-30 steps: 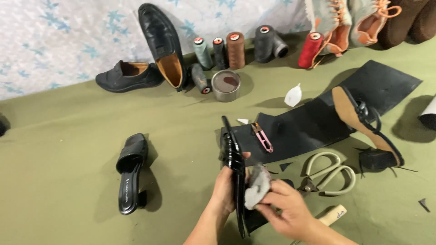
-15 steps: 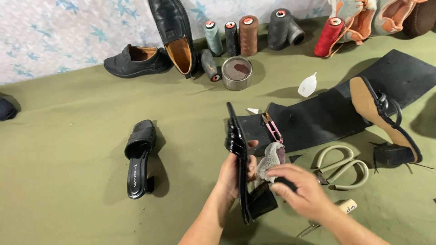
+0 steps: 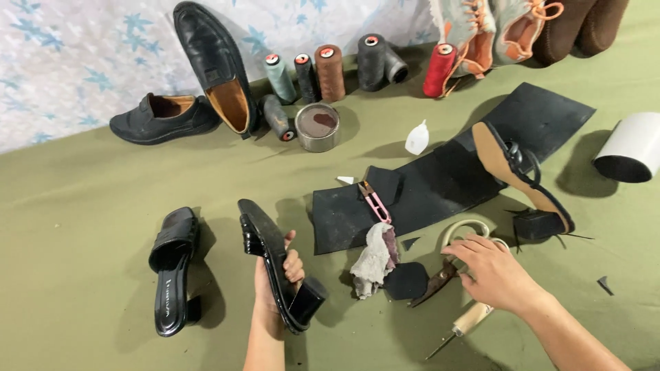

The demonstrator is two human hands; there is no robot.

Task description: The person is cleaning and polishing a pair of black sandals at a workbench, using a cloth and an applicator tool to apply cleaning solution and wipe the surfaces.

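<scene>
My left hand grips a glossy black block-heeled sandal on its side, heel toward me, just above the green cloth. Its mate lies flat to the left. My right hand rests on the handles of large scissors, fingers spread over them. A crumpled grey and pink rag lies between my hands, beside a small black rubber cut-out. A wooden-handled awl lies under my right wrist.
A large black rubber sheet carries pink thread snips and a tan-soled black heeled sandal. At the back stand thread spools, a glue tin, black loafers, a small white bottle and a white roll.
My right hand let go of the rag, which now lies on the cloth, and moved right onto the scissors. My left hand tilted the sandal and shifted it left.
</scene>
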